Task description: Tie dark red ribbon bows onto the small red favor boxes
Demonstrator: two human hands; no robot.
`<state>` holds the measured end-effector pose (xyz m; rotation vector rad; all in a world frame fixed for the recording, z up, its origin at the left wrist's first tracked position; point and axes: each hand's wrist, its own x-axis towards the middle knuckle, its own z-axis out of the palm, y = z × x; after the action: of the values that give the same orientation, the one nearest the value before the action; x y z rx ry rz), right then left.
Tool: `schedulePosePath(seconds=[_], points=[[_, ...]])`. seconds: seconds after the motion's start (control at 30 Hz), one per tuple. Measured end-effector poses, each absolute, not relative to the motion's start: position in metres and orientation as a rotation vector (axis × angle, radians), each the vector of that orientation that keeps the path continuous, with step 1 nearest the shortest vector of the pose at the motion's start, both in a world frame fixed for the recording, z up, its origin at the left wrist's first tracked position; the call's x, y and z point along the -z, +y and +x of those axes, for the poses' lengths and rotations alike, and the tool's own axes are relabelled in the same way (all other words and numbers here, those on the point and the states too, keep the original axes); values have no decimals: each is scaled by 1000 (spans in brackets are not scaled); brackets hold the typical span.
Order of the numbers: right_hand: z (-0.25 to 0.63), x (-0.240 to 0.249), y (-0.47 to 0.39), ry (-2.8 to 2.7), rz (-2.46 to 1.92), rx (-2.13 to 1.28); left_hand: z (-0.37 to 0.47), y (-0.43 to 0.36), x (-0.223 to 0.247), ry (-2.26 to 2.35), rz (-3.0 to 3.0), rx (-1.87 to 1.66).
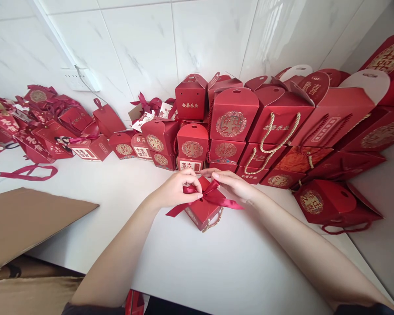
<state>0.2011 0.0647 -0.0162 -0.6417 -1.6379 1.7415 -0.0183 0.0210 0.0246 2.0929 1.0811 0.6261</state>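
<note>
A small red gift box (200, 215) with a gold rope handle rests on the white table in front of me. A dark red ribbon (226, 201) is gathered in a bow on top of it, its tails hanging to either side. My left hand (180, 189) pinches the ribbon near the knot with thumb and forefinger. On the other side, my right hand (233, 183) reaches over the box's far right edge, fingers bent and touching the bow's right loop. Part of the box's far side is hidden behind both hands.
Stacked red gift boxes (234, 124) line the tiled wall, and one box (335, 203) sits apart at the right. Ribboned boxes (52, 131) are heaped at the left. A loose ribbon (29, 173) and a cardboard flap (36, 218) are nearer, with a wall socket (80, 80) behind.
</note>
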Motion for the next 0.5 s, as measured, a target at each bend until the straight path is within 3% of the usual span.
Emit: schedulePosePath(seconds=[0.5], points=[[196,36,67,-1350,-651,-1970,-21,22,-24,1049,2082,-610]])
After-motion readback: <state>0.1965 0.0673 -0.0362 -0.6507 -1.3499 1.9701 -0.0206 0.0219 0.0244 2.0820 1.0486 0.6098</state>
